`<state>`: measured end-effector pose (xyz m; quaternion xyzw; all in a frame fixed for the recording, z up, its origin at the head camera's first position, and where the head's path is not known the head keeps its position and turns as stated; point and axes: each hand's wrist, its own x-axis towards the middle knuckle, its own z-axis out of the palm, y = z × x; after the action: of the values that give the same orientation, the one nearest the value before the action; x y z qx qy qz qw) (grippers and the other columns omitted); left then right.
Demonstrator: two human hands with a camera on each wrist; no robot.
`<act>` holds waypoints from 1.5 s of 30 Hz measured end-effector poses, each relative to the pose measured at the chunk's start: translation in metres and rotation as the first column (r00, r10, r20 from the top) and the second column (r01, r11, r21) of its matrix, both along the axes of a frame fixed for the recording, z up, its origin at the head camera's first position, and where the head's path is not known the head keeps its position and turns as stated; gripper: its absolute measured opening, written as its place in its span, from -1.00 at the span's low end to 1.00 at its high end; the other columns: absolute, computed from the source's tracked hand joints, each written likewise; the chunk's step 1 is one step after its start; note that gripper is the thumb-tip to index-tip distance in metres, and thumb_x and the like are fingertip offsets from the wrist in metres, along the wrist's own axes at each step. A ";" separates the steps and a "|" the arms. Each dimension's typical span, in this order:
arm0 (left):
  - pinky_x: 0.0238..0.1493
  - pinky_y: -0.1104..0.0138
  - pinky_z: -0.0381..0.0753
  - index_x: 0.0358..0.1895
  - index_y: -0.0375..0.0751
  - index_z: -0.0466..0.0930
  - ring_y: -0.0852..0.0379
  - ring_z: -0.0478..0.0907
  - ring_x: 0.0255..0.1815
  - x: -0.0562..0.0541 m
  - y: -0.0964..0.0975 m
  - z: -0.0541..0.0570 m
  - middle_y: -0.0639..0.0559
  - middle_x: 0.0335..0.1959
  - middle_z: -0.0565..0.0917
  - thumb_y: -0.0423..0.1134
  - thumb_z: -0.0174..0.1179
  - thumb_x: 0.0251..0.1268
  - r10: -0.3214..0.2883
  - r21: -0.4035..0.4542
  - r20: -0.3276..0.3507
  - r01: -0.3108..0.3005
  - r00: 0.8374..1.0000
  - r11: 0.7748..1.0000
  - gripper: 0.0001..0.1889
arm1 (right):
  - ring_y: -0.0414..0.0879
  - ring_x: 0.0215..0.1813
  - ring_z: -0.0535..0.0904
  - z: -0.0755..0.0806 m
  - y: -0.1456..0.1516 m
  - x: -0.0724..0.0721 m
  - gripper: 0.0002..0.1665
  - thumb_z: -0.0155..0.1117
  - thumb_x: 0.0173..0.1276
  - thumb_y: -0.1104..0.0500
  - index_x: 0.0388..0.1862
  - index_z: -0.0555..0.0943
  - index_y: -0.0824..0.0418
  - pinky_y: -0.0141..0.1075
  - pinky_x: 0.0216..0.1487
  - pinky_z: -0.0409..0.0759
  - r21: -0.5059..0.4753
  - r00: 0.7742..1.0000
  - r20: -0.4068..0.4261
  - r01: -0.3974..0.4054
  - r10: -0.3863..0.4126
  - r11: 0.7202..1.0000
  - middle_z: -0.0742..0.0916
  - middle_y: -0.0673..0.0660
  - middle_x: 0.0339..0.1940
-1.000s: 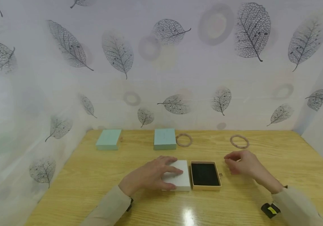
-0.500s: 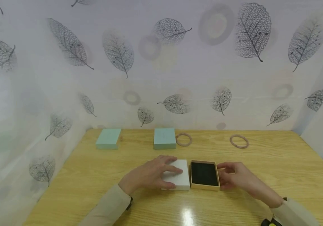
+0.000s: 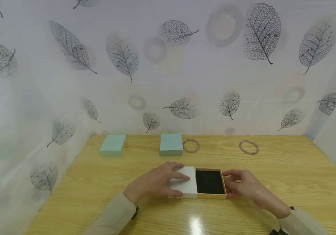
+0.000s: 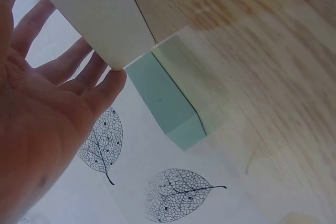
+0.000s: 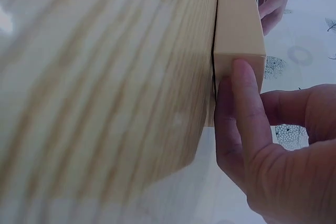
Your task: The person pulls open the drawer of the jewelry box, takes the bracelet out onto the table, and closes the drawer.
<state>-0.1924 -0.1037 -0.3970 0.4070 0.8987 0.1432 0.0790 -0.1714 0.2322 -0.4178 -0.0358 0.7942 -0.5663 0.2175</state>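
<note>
left hand [image 3: 158,182], fingers spread, rests on a white box [image 3: 189,186] on the table [image 3: 229,218]; right hand [image 3: 245,187], fingertips pressing, touches the right side of an open tan box [image 3: 211,196] just beside it.

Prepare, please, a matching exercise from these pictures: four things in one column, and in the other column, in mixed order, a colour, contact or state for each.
Column one:
1. Left hand
2. Right hand
3. Open box
4. Leftmost box

Column two:
A. Light green
B. Touches the open box's end
C. Black inside
D. Touches the white box

Right pairs: 1-D, 2-B, 3-C, 4-A.
</note>
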 end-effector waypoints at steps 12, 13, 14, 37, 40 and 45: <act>0.53 0.03 0.40 0.35 0.28 0.58 -0.03 0.32 0.57 0.001 0.000 -0.001 0.00 0.56 0.38 0.17 0.34 0.32 0.014 -0.008 0.011 -0.014 1.000 1.000 -0.47 | -0.02 -0.13 0.73 0.003 -0.008 -0.002 -0.47 0.06 0.51 0.43 0.42 0.36 0.57 -0.18 -0.15 0.81 0.045 0.999 -0.034 0.042 -0.040 0.998 0.69 0.36 0.01; 0.53 0.03 0.40 0.35 0.28 0.58 -0.03 0.32 0.57 0.001 0.000 -0.001 0.00 0.56 0.38 0.17 0.34 0.32 0.015 -0.008 0.010 -0.015 1.000 1.000 -0.47 | -0.02 -0.12 0.73 0.003 -0.008 -0.002 -0.47 0.06 0.51 0.43 0.41 0.36 0.57 -0.18 -0.15 0.81 0.042 0.998 -0.036 0.043 -0.042 0.998 0.68 0.35 0.01; 0.53 0.03 0.41 0.35 0.28 0.58 -0.03 0.32 0.56 0.000 0.000 -0.001 0.00 0.56 0.38 0.17 0.34 0.32 0.015 -0.007 0.010 -0.015 1.000 1.000 -0.47 | -0.02 -0.12 0.73 0.004 -0.009 -0.002 -0.47 0.07 0.50 0.43 0.41 0.37 0.56 -0.18 -0.15 0.81 0.038 0.998 -0.037 0.043 -0.042 0.998 0.68 0.35 0.00; 0.52 0.03 0.41 0.35 0.27 0.58 -0.05 0.33 0.56 0.002 0.001 0.000 -0.02 0.56 0.38 0.16 0.34 0.33 0.020 -0.020 0.014 -0.020 1.000 1.000 -0.47 | -0.04 -0.21 0.72 0.004 -0.020 0.003 -0.49 0.11 0.48 0.43 0.37 0.39 0.60 -0.20 -0.17 0.81 0.000 0.997 -0.069 0.025 -0.025 1.000 0.69 0.23 -0.16; 0.51 0.03 0.42 0.35 0.29 0.57 -0.05 0.32 0.56 0.002 0.001 0.000 -0.01 0.56 0.37 0.17 0.34 0.32 0.023 -0.024 0.007 -0.023 1.000 0.999 -0.47 | -0.04 -0.21 0.72 0.005 -0.021 0.003 -0.49 0.11 0.48 0.43 0.37 0.39 0.60 -0.20 -0.17 0.81 -0.001 0.997 -0.069 0.026 -0.026 1.000 0.69 0.24 -0.15; 0.51 0.03 0.43 0.35 0.29 0.57 -0.06 0.33 0.56 0.001 0.000 -0.001 -0.02 0.56 0.37 0.16 0.34 0.32 0.021 -0.022 -0.002 -0.021 1.000 1.000 -0.47 | -0.04 -0.21 0.71 0.006 -0.021 0.002 -0.48 0.09 0.48 0.43 0.37 0.38 0.60 -0.20 -0.16 0.81 -0.012 0.997 -0.067 0.022 -0.023 1.000 0.68 0.25 -0.14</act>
<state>-0.1914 -0.1032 -0.3978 0.3966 0.9046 0.1336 0.0812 -0.1689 0.2108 -0.4122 -0.0472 0.7981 -0.5718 0.1839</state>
